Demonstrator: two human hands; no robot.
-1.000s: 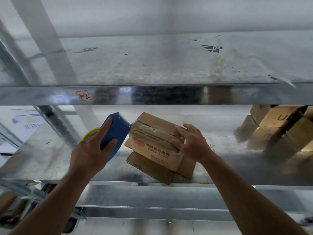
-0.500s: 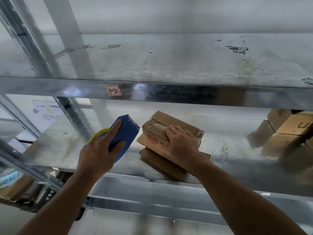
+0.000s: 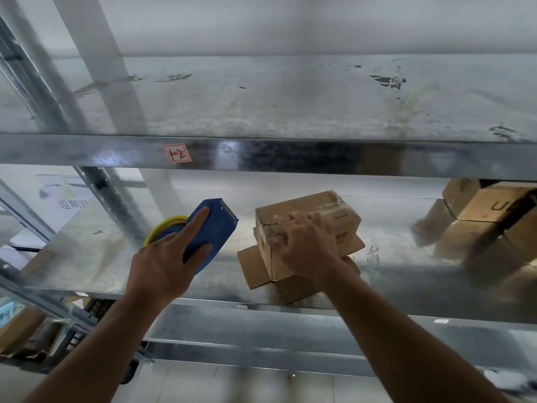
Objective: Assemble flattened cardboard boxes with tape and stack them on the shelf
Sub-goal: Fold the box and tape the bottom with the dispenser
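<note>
Box seated on the shelf.
Your right hand presses it steady, fingers spread; your left hand grips the tape dispenser clear aside.

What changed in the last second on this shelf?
The cardboard box was tilted up; it has been lowered toward the shelf and turned, and the right hand slid from its right end onto its top. The left hand still grips the tape dispenser; the stacked boxes stayed put.

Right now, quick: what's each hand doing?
Left hand: grips the blue tape dispenser.
Right hand: open, fingers resting flat on top of the cardboard box.
</note>
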